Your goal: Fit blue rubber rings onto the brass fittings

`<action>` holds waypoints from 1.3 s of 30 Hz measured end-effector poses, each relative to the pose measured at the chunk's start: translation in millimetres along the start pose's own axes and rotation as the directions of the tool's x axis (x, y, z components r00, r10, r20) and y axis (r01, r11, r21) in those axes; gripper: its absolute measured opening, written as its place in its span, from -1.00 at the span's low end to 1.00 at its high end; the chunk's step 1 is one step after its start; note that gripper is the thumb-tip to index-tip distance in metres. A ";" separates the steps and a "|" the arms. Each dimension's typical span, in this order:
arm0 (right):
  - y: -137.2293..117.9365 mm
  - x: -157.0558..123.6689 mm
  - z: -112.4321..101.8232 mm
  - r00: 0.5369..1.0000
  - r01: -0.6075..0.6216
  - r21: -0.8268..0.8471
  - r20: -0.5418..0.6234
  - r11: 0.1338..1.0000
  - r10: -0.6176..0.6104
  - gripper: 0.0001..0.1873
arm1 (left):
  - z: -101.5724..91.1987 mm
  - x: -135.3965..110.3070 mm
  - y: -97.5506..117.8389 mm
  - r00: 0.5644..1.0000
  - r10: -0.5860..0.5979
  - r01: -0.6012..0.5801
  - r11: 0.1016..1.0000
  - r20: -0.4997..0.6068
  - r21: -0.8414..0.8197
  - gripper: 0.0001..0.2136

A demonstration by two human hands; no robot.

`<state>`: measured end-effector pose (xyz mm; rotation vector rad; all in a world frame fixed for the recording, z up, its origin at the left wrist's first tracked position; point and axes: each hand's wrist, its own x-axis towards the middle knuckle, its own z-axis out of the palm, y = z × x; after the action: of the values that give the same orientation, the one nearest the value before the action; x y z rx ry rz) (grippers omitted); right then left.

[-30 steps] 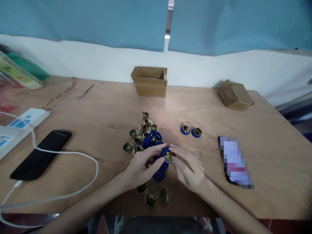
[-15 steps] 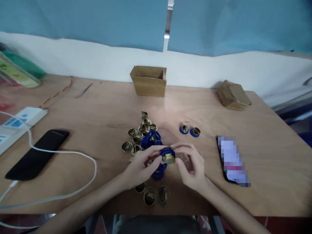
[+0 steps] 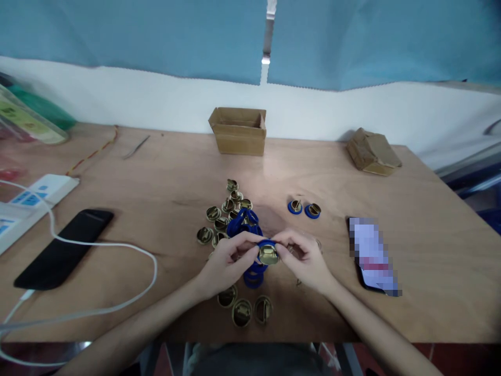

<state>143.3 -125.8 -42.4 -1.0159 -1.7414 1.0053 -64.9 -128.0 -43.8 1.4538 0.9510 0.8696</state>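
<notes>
Speaker A: Where the left hand and right hand face each other, what's held?
Speaker B: A blue-ringed brass piece, both hands' fingers clamped on it, over the worktop.
Speaker A: And the open cardboard box?
Speaker B: Its floor is hidden; I can't tell the contents.

The left hand and right hand there pinch 1 blue-rimmed metal disc; 2 similar blue-rimmed pieces lie near the phone.
</notes>
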 end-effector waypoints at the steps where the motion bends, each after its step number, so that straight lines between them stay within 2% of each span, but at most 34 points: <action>1: 0.2 -0.4 0.7 1.000 -0.005 0.013 -0.003 1.000 0.005 -0.85 | 0.1 -0.2 0.7 1.000 0.003 -0.003 1.000 -0.001 -0.004 -0.78; 5: 0.1 0.0 1.8 0.999 -0.035 0.002 0.002 0.999 0.035 -0.81 | 1.1 0.4 0.5 1.000 -0.012 0.011 0.999 -0.021 -0.048 -0.78; 10: 0.3 2.5 2.3 0.990 -0.139 0.067 0.011 0.988 0.139 -0.82 | 3.4 4.0 -5.6 0.997 -0.056 0.041 0.969 -0.054 -0.243 -0.78; 14: 2.5 2.3 2.0 0.986 -0.156 0.148 0.090 0.977 0.144 -0.74 | 4.2 4.9 -7.1 0.996 -0.089 0.077 0.934 -0.020 -0.350 -0.74; 20: 2.3 1.8 -0.3 0.966 -0.223 0.264 0.189 0.938 0.177 -0.70 | 2.7 4.7 -6.3 0.986 -0.169 0.159 0.917 0.004 -0.366 -0.69; 24: 2.6 1.9 1.2 0.958 -0.264 0.316 0.194 0.911 0.210 -0.72 | 2.2 5.2 -8.4 0.981 -0.194 0.185 0.903 0.017 -0.389 -0.66; 29: 4.5 0.8 4.9 0.967 -0.250 0.348 0.145 0.903 0.212 -0.75 | 1.3 4.7 -8.3 0.984 -0.174 0.173 0.919 0.028 -0.354 -0.64; 33: 5.4 2.0 3.1 0.968 -0.249 0.330 0.110 0.911 0.225 -0.75 | 2.8 3.2 -9.3 0.995 -0.095 0.093 0.950 0.006 -0.298 -0.66; 36: 5.0 4.4 -1.6 0.962 -0.263 0.272 0.143 0.926 0.231 -0.84 | 3.5 1.4 -9.3 1.000 -0.030 0.029 0.979 -0.001 -0.200 -0.68; 39: 3.9 5.3 -4.7 0.969 -0.235 0.219 0.126 0.947 0.211 -0.85 | 2.5 0.1 -8.6 1.000 0.018 -0.020 0.996 -0.020 -0.083 -0.69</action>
<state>146.9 -118.6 -43.1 -1.0407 -1.5659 1.3926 -63.3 -128.6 -52.6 1.3880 0.9062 0.9281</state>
